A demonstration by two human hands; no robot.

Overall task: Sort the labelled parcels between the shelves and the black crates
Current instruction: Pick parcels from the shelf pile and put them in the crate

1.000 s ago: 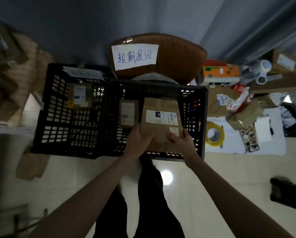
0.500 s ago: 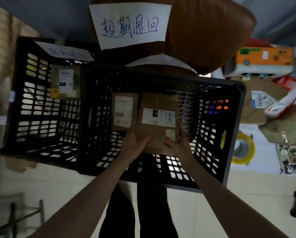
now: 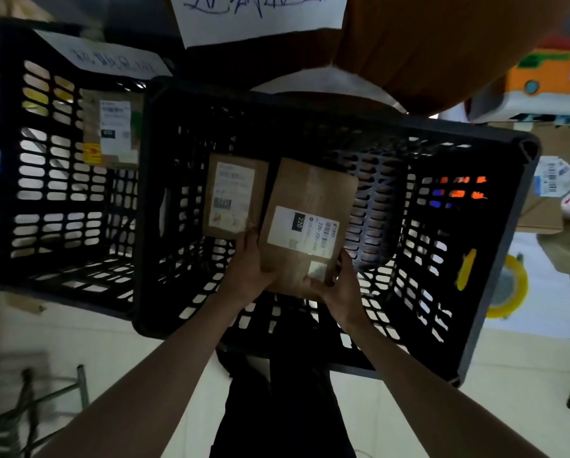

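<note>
2 hands hold 1 brown parcel [image 3: 305, 226] over the nearer black crate [image 3: 501, 246]. The left hand [image 3: 249, 271] grips its lower left edge, thumb on the face, and the right hand [image 3: 338, 289] pinches its lower right corner, fingers [image 3: 316, 283] curled beside a small sticker. The parcel's white label reads 220. Just left of the left hand's fingers, a second parcel [image 3: 232, 196] lies inside that crate. Farther left, another black crate [image 3: 9, 166] holds a third parcel [image 3: 111, 130].

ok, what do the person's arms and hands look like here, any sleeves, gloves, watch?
Both forearms are bare up to the frame edge: no sleeves in view. The left hand and right hand wear no gloves, and no rings, watch or wristband show. Dim light, so small marks can't be ruled out. Dark trousers show below, between the arms.
</note>
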